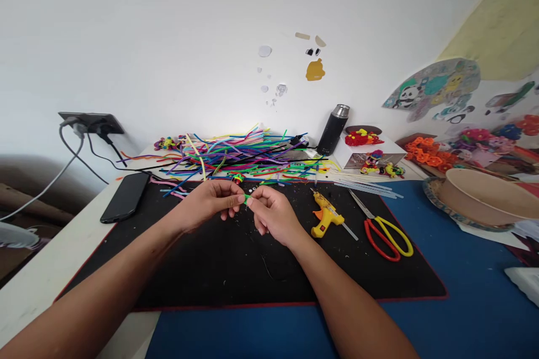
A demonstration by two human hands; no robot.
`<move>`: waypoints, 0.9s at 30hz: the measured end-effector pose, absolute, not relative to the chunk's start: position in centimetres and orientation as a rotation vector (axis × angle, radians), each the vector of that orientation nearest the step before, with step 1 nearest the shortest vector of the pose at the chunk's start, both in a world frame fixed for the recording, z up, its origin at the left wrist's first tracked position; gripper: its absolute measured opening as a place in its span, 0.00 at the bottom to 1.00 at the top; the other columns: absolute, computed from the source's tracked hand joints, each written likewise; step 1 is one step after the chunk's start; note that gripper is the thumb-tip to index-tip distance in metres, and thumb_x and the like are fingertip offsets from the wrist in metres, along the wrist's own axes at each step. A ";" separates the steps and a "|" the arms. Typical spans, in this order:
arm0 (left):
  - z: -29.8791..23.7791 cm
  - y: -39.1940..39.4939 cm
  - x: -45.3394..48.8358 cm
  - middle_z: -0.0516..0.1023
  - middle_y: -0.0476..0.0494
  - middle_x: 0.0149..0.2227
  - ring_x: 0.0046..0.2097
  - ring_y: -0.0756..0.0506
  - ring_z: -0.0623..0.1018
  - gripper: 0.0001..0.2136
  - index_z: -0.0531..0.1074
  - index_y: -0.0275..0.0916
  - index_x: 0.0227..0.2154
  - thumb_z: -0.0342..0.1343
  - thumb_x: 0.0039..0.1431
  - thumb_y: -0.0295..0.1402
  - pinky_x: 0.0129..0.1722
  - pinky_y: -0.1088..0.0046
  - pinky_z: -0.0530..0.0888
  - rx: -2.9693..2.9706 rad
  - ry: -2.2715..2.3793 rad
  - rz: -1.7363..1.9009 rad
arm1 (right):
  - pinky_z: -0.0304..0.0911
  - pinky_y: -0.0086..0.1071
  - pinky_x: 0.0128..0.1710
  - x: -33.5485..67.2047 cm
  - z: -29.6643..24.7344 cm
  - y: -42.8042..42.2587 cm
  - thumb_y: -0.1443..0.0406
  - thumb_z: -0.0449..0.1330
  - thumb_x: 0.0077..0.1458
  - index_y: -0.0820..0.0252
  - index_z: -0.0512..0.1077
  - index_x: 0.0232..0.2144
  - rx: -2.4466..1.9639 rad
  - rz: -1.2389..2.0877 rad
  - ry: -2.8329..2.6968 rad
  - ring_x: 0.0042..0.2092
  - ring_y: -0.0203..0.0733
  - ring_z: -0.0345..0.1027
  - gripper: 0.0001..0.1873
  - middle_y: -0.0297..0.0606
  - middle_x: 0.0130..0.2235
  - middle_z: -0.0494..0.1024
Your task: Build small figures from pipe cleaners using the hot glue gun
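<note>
Close together over the black mat (202, 269), both of my hands pinch one small green piece of pipe cleaner (246, 199). My left hand (213, 200) has thumb and forefinger closed on its left end. From the other side, the thumb and fingertips of my right hand (272, 214) grip it, covering most of its length. Just behind the fingers lies a small green, yellow and red pipe-cleaner figure (238, 178). A heap of pipe cleaners (236, 151) in many colours spreads along the wall.
Right of my hands lie a yellow glue gun (326, 214), scissors (385, 233) with red and yellow handles, and glue sticks (374, 187). A black flask (333, 130) stands by a white box (353, 157). A phone (125, 197) lies left; a bowl (492, 190) sits far right.
</note>
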State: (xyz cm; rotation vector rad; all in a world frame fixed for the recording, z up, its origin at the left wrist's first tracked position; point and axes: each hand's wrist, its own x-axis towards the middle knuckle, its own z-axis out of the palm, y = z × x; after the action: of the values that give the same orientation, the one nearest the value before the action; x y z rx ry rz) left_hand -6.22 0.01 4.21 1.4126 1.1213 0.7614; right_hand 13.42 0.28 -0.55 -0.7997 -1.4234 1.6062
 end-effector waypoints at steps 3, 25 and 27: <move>4.3 -0.2 -6.2 0.74 0.51 0.24 0.26 0.49 0.73 0.17 0.76 0.37 0.29 0.68 0.54 0.48 0.26 0.75 0.70 1.510 1.200 0.710 | 0.48 0.24 0.15 13.4 -0.8 0.2 0.57 0.63 0.59 0.56 0.66 0.31 -0.843 1.588 -1.477 0.13 0.29 0.57 0.12 0.18 0.15 0.63; 3.4 0.2 -5.6 0.72 0.52 0.21 0.22 0.51 0.69 0.20 0.74 0.38 0.26 0.70 0.49 0.50 0.22 0.76 0.65 1.291 1.172 0.924 | 0.48 0.25 0.14 13.8 -0.6 0.8 0.48 0.63 0.58 0.59 0.72 0.35 -0.881 1.620 -1.381 0.15 0.31 0.59 0.20 0.22 0.16 0.65; 3.5 0.2 -5.7 0.72 0.51 0.20 0.22 0.51 0.69 0.19 0.73 0.38 0.25 0.70 0.49 0.49 0.21 0.76 0.63 1.250 1.171 0.952 | 0.47 0.25 0.14 14.0 -0.5 1.0 0.49 0.63 0.58 0.59 0.73 0.35 -0.880 1.603 -1.320 0.15 0.31 0.59 0.19 0.23 0.16 0.66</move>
State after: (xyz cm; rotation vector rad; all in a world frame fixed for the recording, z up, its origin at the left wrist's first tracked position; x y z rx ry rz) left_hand -5.67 0.19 3.45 1.2498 1.1711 0.9518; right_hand 14.02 0.98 -0.47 -0.8803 -1.3202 1.6029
